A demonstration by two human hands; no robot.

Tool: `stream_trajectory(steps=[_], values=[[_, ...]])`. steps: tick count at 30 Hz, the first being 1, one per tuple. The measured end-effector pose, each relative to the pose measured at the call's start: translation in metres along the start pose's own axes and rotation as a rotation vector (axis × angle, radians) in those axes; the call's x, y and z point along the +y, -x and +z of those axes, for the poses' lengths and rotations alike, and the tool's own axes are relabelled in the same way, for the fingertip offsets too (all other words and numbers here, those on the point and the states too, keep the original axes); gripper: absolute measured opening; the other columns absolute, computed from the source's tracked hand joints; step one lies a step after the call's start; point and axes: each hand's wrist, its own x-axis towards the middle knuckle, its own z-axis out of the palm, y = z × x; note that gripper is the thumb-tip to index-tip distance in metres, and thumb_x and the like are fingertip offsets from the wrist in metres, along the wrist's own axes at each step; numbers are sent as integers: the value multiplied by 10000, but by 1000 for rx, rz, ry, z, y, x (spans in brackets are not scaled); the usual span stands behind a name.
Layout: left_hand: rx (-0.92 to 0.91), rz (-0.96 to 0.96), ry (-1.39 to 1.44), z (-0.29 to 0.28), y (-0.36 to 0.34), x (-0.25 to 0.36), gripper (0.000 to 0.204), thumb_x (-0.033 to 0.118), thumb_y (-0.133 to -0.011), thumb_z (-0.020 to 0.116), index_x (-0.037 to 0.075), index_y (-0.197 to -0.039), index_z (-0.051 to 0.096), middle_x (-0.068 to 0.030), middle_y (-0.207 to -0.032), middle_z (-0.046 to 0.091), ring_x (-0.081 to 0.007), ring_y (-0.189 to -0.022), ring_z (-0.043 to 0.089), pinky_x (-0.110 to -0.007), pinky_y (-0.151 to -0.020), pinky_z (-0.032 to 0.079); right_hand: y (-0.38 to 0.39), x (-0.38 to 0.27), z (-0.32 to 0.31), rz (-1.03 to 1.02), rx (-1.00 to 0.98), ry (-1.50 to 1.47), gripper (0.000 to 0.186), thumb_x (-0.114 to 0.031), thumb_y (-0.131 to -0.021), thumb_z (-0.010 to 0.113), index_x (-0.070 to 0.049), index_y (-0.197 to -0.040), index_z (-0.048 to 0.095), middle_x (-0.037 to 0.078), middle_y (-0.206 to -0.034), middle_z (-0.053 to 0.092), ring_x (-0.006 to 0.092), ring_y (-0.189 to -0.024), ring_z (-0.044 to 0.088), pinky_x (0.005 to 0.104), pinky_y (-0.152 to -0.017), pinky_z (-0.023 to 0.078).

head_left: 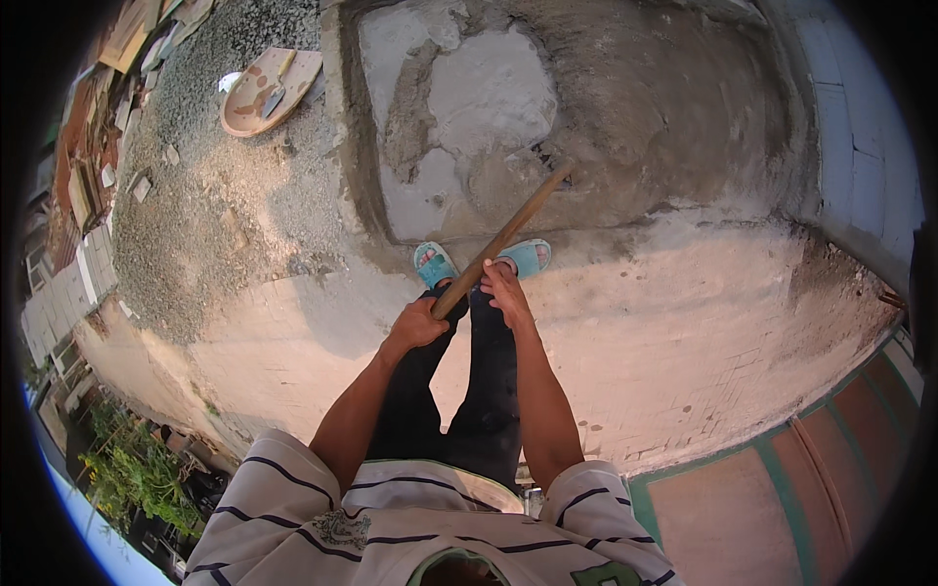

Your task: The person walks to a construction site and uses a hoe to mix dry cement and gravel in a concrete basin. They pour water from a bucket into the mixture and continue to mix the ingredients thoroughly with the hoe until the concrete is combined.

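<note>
My left hand (418, 322) is closed around the lower end of a long wooden pole (528, 214). My right hand (502, 293) rests against the pole higher up, fingers loosely extended rather than wrapped round it. The pole slants up to the right over a bordered patch of wet grey mortar (684, 127), with lighter pools of slurry (493, 88) on its left side; whether its far end touches the mix is unclear. My sandalled feet stand at the patch's near edge.
On gravel (186, 254) at upper left lies a shallow pan (244, 107) with a trowel (274, 102) in it. Wood scraps and debris (88, 186) line the far left, near plants (127, 469). A pale wall or panel (850, 146) borders the right; green-edged paving (713, 498) is lower right.
</note>
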Motion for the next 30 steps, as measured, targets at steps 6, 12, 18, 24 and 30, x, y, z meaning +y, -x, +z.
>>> stream_trajectory(steps=[6,12,18,24,30], values=[[-52,-89,-52,5,-4,9,427,310,-755,680,9,-1046,594,-265,-1016,664,-445,-994,632,-497,-872,502,49,101,-87,-139,222,345,756,-522,-929,573,65,-1394,463,270,-1282,599,327,-1217,577,366,-1011,438],[53,-73,-227,11,6,59,432,261,-791,652,69,-1152,515,-272,-1000,666,-481,-980,629,-549,-852,505,118,158,-128,306,7,91,915,-737,-852,494,61,-1292,579,275,-1217,631,347,-1150,602,413,-959,476],[-2,-16,-301,14,-16,74,413,204,-811,649,-9,-1133,502,-305,-962,662,-482,-945,646,-532,-846,531,115,116,-116,239,42,403,1045,-808,-817,438,172,-1132,617,379,-1118,623,432,-1130,615,461,-894,505],[-32,13,-332,-8,-32,89,355,182,-791,652,-50,-1039,549,-309,-913,657,-470,-920,656,-526,-813,541,96,102,-102,187,176,577,990,-783,-829,450,157,-1062,656,402,-1125,601,456,-1146,590,454,-997,447],[-105,35,-374,-65,-54,56,380,200,-801,652,-48,-1069,549,-301,-956,665,-473,-929,658,-521,-838,537,83,21,-31,-75,572,836,795,-625,-851,596,66,-1244,594,312,-1281,560,451,-1156,570,496,-973,458]])
